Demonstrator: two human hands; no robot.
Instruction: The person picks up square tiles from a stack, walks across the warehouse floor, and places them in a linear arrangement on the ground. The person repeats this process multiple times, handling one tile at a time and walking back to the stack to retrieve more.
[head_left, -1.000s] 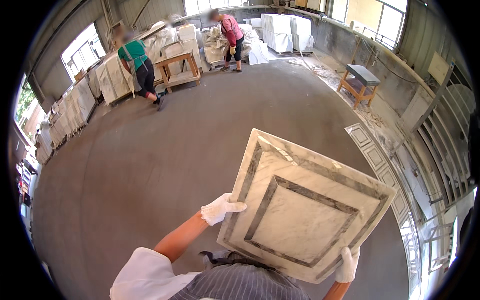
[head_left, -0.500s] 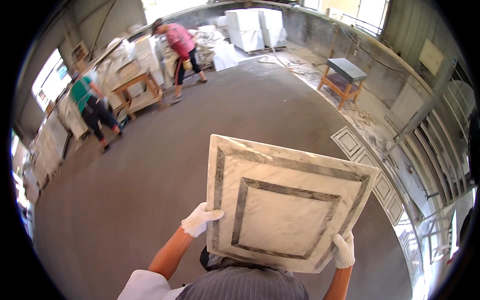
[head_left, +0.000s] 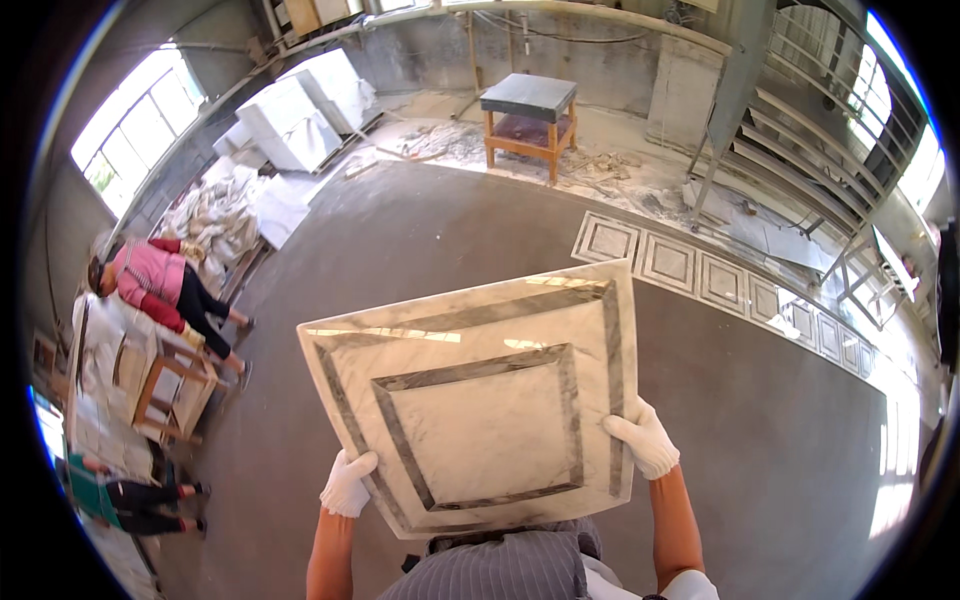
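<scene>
Square marble tile (head_left: 480, 400), white w/ grey inlaid bands, is held flat in front of the chest, above the concrete floor (head_left: 420, 240). Left hand (head_left: 347, 485), white glove, clamped on its lower-left edge; right hand (head_left: 645, 440), also gloved, clamped on the right edge near the bottom corner. A row of similar tiles (head_left: 700, 275) lies on the floor ahead-right, a wooden stand (head_left: 528, 115) beyond.

Big workshop with a grey concrete floor (head_left: 420, 250). Windows (head_left: 135, 125) at 10 o'clock let in bright daylight. A wooden table (head_left: 528, 110) stands at 12 near a rough wall (head_left: 590, 60), and metal racks (head_left: 830, 130) fill 2 o'clock. White blocks (head_left: 300, 110) sit at 11.
</scene>
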